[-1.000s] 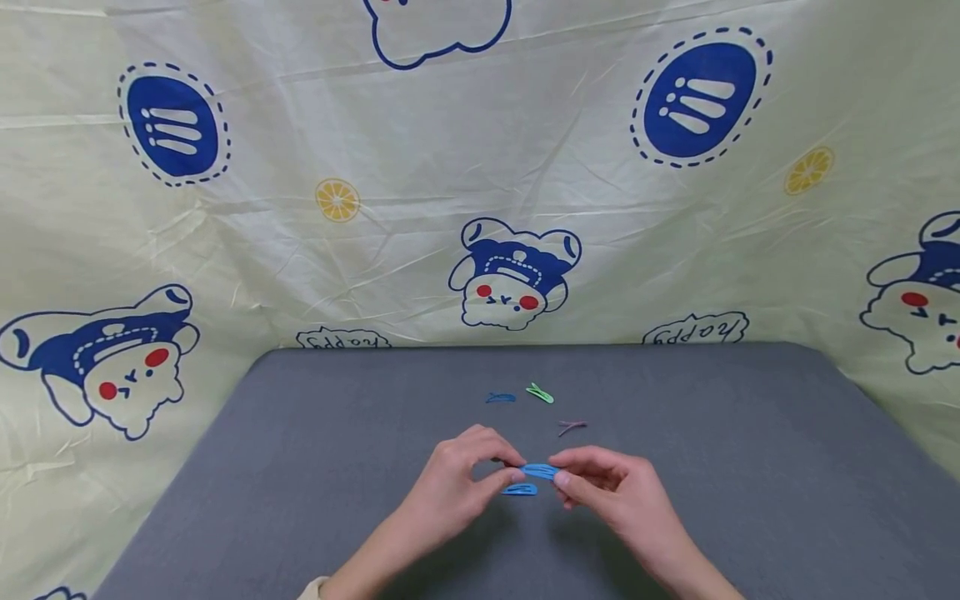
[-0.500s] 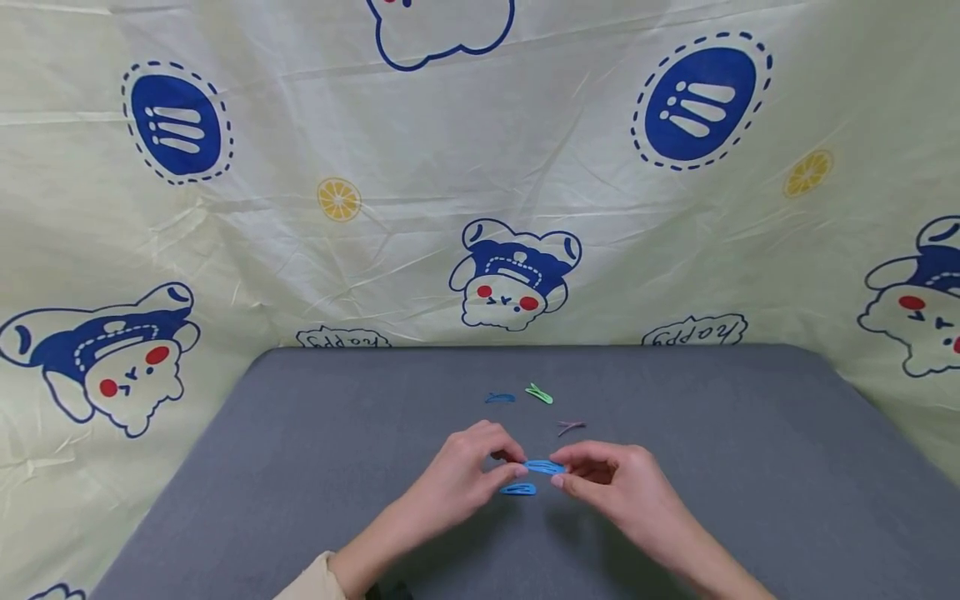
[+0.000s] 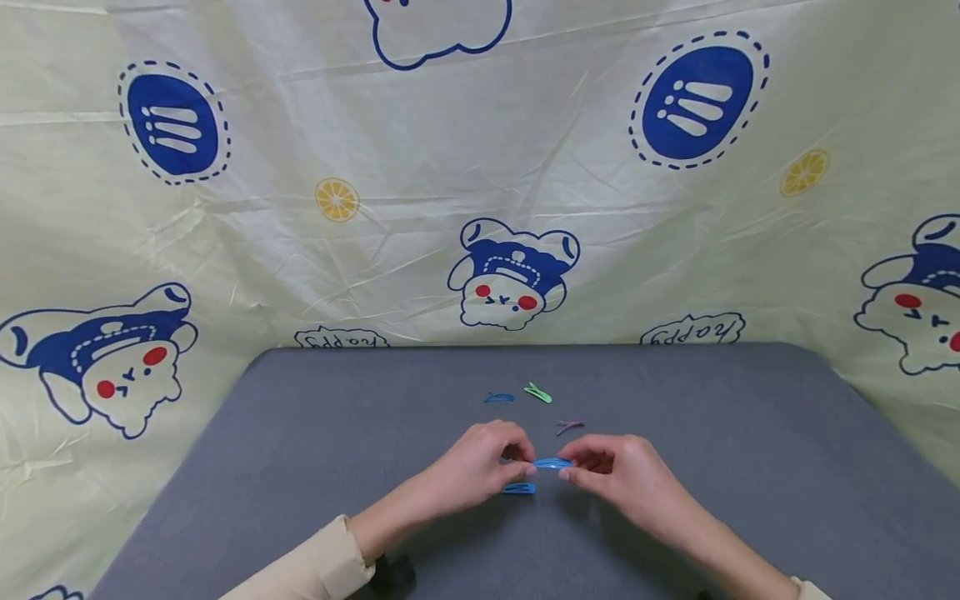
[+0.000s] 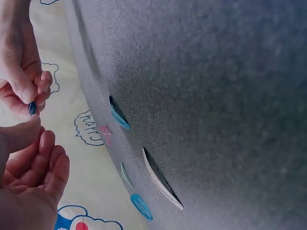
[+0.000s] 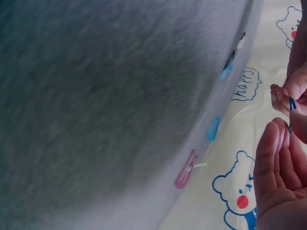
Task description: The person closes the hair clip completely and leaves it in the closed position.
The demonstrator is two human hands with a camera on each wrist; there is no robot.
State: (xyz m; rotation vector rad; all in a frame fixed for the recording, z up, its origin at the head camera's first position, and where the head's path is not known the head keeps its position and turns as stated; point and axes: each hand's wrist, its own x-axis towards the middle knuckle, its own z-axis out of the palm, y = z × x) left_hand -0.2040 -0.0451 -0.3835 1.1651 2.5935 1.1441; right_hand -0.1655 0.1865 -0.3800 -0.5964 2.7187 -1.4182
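Between my two hands a blue snap hair clip (image 3: 552, 463) is held above the table. My left hand (image 3: 487, 458) pinches its left end between thumb and fingers. At the other end the thumb and fingers of my right hand (image 3: 626, 475) grip it. Just below my left hand, another blue hair clip (image 3: 519, 489) lies on the table, partly covered by that hand in the head view. In the left wrist view the held clip is seen nearly end-on, so whether it is snapped open or closed cannot be told.
Farther back on the grey table (image 3: 360, 433) lie a darker blue clip (image 3: 498, 397), a green clip (image 3: 537, 392) and a pinkish-purple clip (image 3: 571, 426). A whitish clip (image 4: 163, 179) shows in the left wrist view. A printed cloth (image 3: 405, 267) hangs behind the table.
Both hands have shifted slightly right and away with the blue hair clip. It now shows narrower, turned more edge-on. More of both forearms and sleeves has come into view.
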